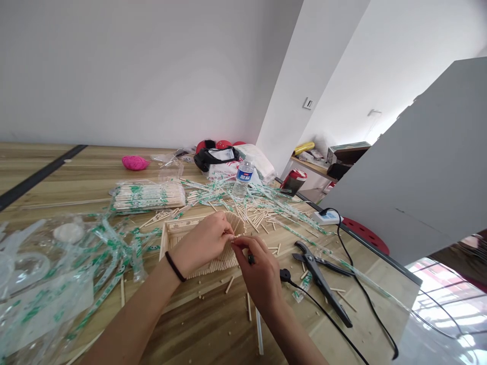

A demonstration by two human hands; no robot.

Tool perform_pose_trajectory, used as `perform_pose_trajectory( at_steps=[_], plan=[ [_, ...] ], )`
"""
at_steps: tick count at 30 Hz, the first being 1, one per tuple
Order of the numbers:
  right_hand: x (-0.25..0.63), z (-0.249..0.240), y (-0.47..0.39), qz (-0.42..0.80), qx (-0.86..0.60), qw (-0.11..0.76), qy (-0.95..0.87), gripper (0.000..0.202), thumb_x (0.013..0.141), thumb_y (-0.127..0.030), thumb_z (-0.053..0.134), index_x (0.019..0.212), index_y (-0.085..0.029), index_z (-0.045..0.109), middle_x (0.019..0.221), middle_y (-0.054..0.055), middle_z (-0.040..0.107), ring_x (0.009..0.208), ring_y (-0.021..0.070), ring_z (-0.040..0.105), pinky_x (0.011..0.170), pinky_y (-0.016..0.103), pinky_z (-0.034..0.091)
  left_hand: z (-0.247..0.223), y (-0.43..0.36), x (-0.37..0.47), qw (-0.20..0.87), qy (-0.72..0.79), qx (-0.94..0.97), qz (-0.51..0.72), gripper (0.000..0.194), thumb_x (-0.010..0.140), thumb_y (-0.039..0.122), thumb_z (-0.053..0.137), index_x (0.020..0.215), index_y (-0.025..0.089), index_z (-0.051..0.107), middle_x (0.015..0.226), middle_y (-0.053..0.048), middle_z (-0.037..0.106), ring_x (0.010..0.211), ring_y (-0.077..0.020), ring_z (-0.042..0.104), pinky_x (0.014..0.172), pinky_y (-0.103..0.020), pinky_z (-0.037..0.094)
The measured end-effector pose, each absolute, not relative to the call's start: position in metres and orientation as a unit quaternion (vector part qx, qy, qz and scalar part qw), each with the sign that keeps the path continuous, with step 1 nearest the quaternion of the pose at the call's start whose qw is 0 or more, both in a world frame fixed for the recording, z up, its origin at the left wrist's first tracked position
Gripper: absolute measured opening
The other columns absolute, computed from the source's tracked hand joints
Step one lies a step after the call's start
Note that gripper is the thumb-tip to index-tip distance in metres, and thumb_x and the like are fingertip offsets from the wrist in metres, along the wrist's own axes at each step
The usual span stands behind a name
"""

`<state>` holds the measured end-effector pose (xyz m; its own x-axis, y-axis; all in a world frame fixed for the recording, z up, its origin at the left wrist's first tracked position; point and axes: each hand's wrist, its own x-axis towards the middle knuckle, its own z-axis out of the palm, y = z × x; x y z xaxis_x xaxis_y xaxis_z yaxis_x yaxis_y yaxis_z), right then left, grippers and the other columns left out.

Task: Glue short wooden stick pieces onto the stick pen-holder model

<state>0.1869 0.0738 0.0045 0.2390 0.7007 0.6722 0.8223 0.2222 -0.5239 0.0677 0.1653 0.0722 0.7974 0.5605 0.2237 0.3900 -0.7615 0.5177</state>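
Note:
A box-like structure of thin wooden sticks rests on the wooden table, with a rounded, upright-stick section at its right end. Over that section is my left hand, a dark band on its wrist, its fingers pinched at the rim. My right hand meets it there from the right, thumb and forefinger pressed together. Whatever lies between the fingertips of either hand is too small to make out. Loose sticks are scattered just behind the hands.
Plastic wrappers cover the left side. Behind stand a stick bundle, a water bottle and pink yarn. Pliers, a black cable and a power strip are at the right, near the table edge.

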Motion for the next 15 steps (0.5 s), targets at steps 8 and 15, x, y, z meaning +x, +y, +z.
perform_pose_trajectory(
  at_steps=[8, 15],
  plan=[
    [0.1869, 0.0052, 0.0744, -0.058, -0.631, 0.494, -0.596, 0.006, 0.083, -0.019, 0.057, 0.084, -0.02, 0.063, 0.074, 0.001, 0.066, 0.066, 0.0141, 0.062, 0.064, 0.024, 0.049, 0.0715, 0.1658, 0.068, 0.225, 0.257, 0.92, 0.193, 0.024, 0.086, 0.013, 0.05, 0.073, 0.015, 0.07, 0.08, -0.005, 0.059, 0.077, -0.0181, 0.058, 0.066, -0.029, 0.044],
    [0.1873, 0.0042, 0.0751, -0.047, -0.637, 0.488, -0.594, 0.007, 0.078, -0.015, 0.058, 0.078, -0.021, 0.062, 0.071, 0.0, 0.066, 0.062, 0.0136, 0.06, 0.061, 0.023, 0.048, 0.0714, 0.1663, 0.0683, 0.226, 0.257, 0.921, 0.188, 0.023, 0.085, 0.012, 0.051, 0.071, 0.014, 0.069, 0.08, -0.005, 0.059, 0.077, -0.0183, 0.059, 0.068, -0.03, 0.044]
  ],
)
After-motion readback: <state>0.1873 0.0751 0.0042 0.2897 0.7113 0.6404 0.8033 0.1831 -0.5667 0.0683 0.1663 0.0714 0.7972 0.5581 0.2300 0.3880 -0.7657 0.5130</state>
